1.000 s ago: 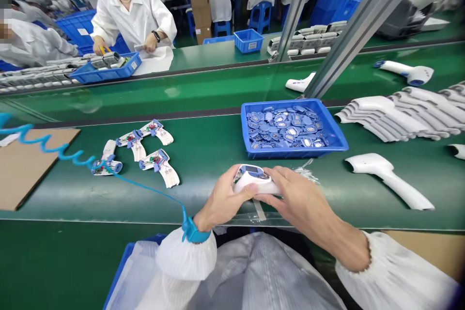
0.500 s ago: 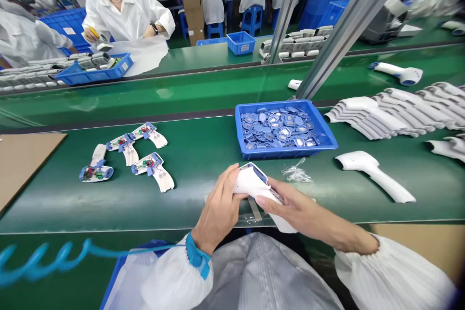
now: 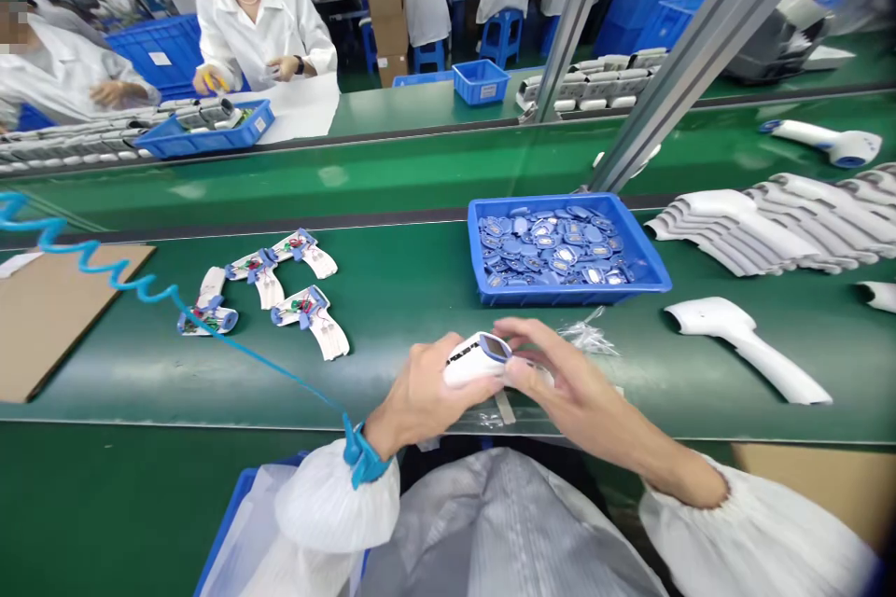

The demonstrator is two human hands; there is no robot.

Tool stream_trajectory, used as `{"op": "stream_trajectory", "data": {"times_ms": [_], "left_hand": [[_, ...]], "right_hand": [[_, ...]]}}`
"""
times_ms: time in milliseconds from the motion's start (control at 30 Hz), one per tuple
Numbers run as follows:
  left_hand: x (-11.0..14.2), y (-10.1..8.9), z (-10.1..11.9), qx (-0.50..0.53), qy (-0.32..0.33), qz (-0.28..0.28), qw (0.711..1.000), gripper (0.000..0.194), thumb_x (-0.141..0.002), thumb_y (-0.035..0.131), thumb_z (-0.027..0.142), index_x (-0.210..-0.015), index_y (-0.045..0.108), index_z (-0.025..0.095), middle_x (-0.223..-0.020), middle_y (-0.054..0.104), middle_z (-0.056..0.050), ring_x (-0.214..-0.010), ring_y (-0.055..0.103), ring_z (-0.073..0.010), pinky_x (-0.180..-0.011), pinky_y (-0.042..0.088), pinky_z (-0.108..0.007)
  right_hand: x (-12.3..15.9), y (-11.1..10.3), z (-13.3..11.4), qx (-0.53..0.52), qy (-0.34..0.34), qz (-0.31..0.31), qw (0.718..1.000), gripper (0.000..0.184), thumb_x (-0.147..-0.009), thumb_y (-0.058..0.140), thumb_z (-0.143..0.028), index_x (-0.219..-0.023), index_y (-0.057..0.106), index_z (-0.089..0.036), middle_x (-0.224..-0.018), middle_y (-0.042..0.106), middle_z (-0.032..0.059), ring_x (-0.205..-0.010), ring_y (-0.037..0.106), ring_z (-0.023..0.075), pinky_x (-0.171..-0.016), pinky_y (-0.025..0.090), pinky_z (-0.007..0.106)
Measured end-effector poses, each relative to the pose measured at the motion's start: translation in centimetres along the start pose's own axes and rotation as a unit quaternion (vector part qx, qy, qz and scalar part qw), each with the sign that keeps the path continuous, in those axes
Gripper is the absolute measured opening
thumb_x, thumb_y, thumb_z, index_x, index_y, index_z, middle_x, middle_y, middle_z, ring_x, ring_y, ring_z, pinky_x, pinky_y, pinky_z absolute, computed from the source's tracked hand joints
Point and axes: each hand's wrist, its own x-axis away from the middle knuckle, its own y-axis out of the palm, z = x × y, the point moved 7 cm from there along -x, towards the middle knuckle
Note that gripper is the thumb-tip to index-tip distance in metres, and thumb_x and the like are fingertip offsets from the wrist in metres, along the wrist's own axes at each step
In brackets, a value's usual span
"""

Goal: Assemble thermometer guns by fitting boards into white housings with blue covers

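Well left of the grip lie wired half-shells point(image 3: 308, 317), then the left hand point(image 3: 427, 387) clasps the white device point(image 3: 478, 361), whose right end the right hand point(image 3: 567, 382), fingers parted, seems to touch, with the blue bin point(image 3: 574, 296) beyond and a white shell point(image 3: 749, 336) farther right.

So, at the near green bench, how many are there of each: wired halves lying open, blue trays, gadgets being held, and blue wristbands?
Wired halves: 4
Blue tray: 1
Held gadget: 1
Blue wristband: 1
Total: 7
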Motion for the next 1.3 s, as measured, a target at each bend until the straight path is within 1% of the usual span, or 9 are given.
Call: {"op": "stream_trajectory", "data": {"times_ms": [167, 367, 467, 633, 733, 933, 1067, 1200, 1300], "left_hand": [[0.0, -1.0, 0.5, 0.046, -0.03, 0.057, 0.997, 0.033, -0.083, 0.076, 0.046, -0.096, 0.064, 0.018, -0.081, 0.07, 0.0, -0.068, 0.061, -0.0139, -0.061, 0.041, -0.024], [1.7, -3.1, -1.8, 0.074, -0.022, 0.174, 0.982, 0.04, -0.089, 0.072, 0.035, -0.123, 0.056, 0.021, -0.113, 0.07, -0.004, -0.095, 0.069, -0.018, -0.087, 0.055, -0.03], [2.5, -3.0, -1.9, -0.052, 0.075, 0.162, 0.983, 0.044, -0.091, 0.071, 0.028, -0.131, 0.055, 0.02, -0.134, 0.062, -0.008, -0.126, 0.059, -0.0219, -0.11, 0.047, -0.035], [3.7, -2.4, -2.3, -0.192, 0.172, 0.117, 0.959, 0.048, -0.101, 0.055, 0.029, -0.144, 0.04, 0.015, -0.141, 0.059, -0.015, -0.13, 0.059, -0.0245, -0.109, 0.05, -0.037], [3.8, -2.6, -2.7, -0.19, 0.169, 0.099, 0.962, 0.049, -0.1, 0.056, 0.031, -0.144, 0.04, 0.016, -0.139, 0.061, -0.014, -0.127, 0.062, -0.0235, -0.107, 0.052, -0.036], [2.8, -2.7, -2.8, -0.082, 0.086, 0.053, 0.991, 0.047, -0.095, 0.065, 0.04, -0.134, 0.054, 0.016, -0.127, 0.068, -0.01, -0.114, 0.066, -0.0238, -0.098, 0.052, -0.033], [1.8, -2.3, -2.3, -0.047, -0.028, 0.01, 0.998, 0.039, -0.083, 0.074, 0.053, -0.092, 0.063, 0.018, -0.075, 0.065, 0.001, -0.068, 0.06, -0.016, -0.063, 0.044, -0.027], [1.0, -2.4, -0.5, 0.014, -0.024, 0.043, 0.999, 0.032, -0.084, 0.072, 0.043, -0.1, 0.062, 0.018, -0.087, 0.071, -0.002, -0.073, 0.063, -0.0163, -0.064, 0.044, -0.026], [0.7, -1.4, 0.2, 0.021, -0.006, 0.015, 1.0, 0.022, -0.087, 0.066, 0.036, -0.099, 0.064, 0.018, -0.087, 0.073, -0.005, -0.07, 0.066, -0.0188, -0.061, 0.044, -0.027]], "right_hand": [[-3.6, 0.7, -0.9, -0.001, 0.049, 0.092, 0.995, 0.057, -0.097, 0.042, -0.069, -0.087, 0.07, -0.021, -0.086, 0.07, 0.0044, -0.079, 0.062, 0.0191, -0.074, 0.048, 0.031], [-0.8, 4.2, 2.2, -0.222, 0.234, -0.171, 0.931, 0.072, -0.094, 0.03, -0.08, -0.108, 0.07, -0.022, -0.086, 0.07, 0.0051, -0.068, 0.062, 0.0174, -0.067, 0.052, 0.033], [0.6, 4.3, 2.7, -0.197, 0.204, -0.141, 0.949, 0.069, -0.095, 0.034, -0.078, -0.117, 0.067, -0.021, -0.082, 0.066, 0.0038, -0.068, 0.059, 0.0163, -0.067, 0.052, 0.032], [1.0, 3.8, -0.1, -0.062, 0.085, -0.138, 0.985, 0.056, -0.101, 0.038, -0.065, -0.138, 0.06, -0.03, -0.109, 0.07, 0.0072, -0.1, 0.064, 0.0241, -0.092, 0.051, 0.039], [1.2, 3.4, -1.4, -0.049, 0.064, -0.131, 0.988, 0.053, -0.102, 0.04, -0.061, -0.14, 0.061, -0.03, -0.121, 0.069, 0.0077, -0.117, 0.061, 0.0277, -0.102, 0.048, 0.042], [1.6, 3.4, -0.1, 0.015, 0.035, -0.126, 0.991, 0.045, -0.103, 0.042, -0.054, -0.137, 0.059, -0.029, -0.102, 0.07, 0.0038, -0.091, 0.064, 0.0213, -0.083, 0.052, 0.037], [-1.1, 2.5, -1.0, -0.003, -0.012, 0.004, 1.0, 0.039, -0.1, 0.049, -0.054, -0.123, 0.065, -0.026, -0.117, 0.067, 0.0051, -0.103, 0.062, 0.0191, -0.087, 0.05, 0.032], [-4.2, 2.8, -3.4, 0.076, -0.011, 0.174, 0.982, 0.054, -0.099, 0.048, -0.06, -0.063, 0.054, -0.021, -0.067, 0.056, -0.0003, -0.062, 0.049, 0.0124, -0.062, 0.037, 0.03], [-5.1, 3.6, -5.5, 0.197, -0.081, 0.235, 0.948, 0.058, -0.102, 0.044, -0.053, -0.054, 0.039, -0.021, -0.056, 0.046, -0.0003, -0.055, 0.039, 0.0117, -0.057, 0.027, 0.033]]}}
